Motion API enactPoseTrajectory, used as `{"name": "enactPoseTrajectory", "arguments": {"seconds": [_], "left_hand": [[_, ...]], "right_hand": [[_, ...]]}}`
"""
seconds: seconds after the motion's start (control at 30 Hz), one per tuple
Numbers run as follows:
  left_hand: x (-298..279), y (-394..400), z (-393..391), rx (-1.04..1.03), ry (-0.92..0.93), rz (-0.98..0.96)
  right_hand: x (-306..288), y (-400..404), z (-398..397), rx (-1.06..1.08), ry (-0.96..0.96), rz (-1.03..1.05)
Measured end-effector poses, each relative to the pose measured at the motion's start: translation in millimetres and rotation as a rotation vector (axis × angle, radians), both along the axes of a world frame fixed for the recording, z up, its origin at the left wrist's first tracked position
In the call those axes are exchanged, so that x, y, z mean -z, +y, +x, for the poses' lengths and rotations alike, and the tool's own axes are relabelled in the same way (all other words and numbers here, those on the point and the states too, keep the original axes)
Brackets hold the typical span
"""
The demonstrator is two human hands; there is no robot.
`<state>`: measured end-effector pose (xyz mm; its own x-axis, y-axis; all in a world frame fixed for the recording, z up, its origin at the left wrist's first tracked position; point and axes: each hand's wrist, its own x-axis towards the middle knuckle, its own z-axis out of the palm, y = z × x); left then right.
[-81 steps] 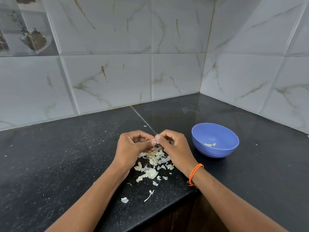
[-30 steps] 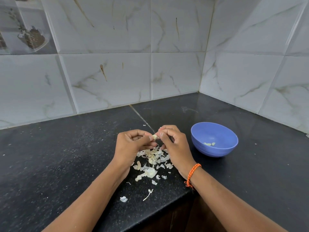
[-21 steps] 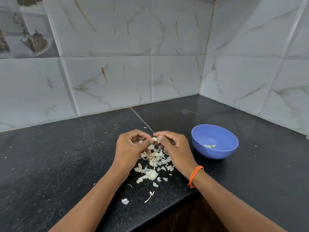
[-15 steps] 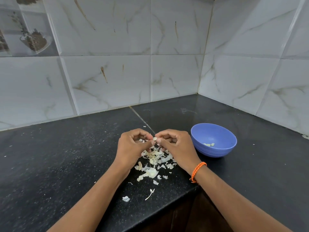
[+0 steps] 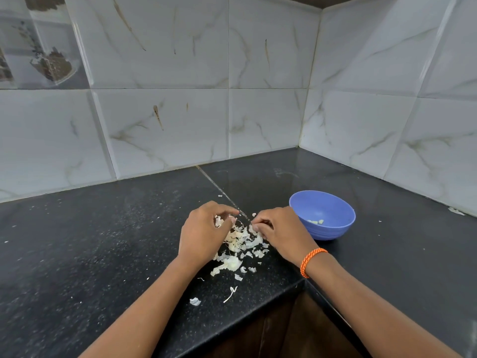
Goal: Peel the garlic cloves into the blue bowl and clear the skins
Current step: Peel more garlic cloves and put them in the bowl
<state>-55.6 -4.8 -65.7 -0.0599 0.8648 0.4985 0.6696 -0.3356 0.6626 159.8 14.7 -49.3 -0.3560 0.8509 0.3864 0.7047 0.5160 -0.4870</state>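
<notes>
My left hand [image 5: 202, 235] hovers over a pile of garlic skins [image 5: 241, 241] on the black counter, its curled fingers holding a pale garlic clove [image 5: 218, 221]. My right hand [image 5: 280, 228], with an orange band at the wrist, is a short gap to the right, fingers curled, and pinches a small scrap of skin [image 5: 254, 215] at its fingertips. The blue bowl [image 5: 333, 229] stands just right of that hand, with a few peeled cloves [image 5: 315, 222] lying in its bottom.
Loose skin bits [image 5: 195, 301] lie toward the counter's front edge [image 5: 258, 308], which turns an inner corner near my right forearm. Marble-tiled walls [image 5: 258, 120] close the counter at the back and right. Bare black counter [image 5: 77, 241] stretches to the left.
My hands, which met on the clove above the pile, have drawn apart and dropped a little lower. The clove stays in the left hand; the right came away with a scrap of skin.
</notes>
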Motion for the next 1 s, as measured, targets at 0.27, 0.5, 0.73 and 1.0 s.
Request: {"name": "enactPoseTrajectory", "arguments": {"seconds": [0.27,0.5,0.73,1.0], "left_hand": [[8.4,9.2,-4.4,-0.046,0.035,-0.108],[11.3,8.7,-3.3,-0.038,0.043,-0.127],[12.5,10.7,-0.4,-0.019,0.024,-0.128],[11.2,9.3,3.0,0.003,-0.024,-0.11]], "right_hand": [[9.7,6.3,-3.0,-0.002,-0.241,0.012],[-7.6,7.4,-1.8,-0.029,-0.227,0.071],[5.2,-4.7,-7.9,-0.006,-0.306,0.153],[-19.0,9.5,-1.0,0.049,-0.067,0.226]]}}
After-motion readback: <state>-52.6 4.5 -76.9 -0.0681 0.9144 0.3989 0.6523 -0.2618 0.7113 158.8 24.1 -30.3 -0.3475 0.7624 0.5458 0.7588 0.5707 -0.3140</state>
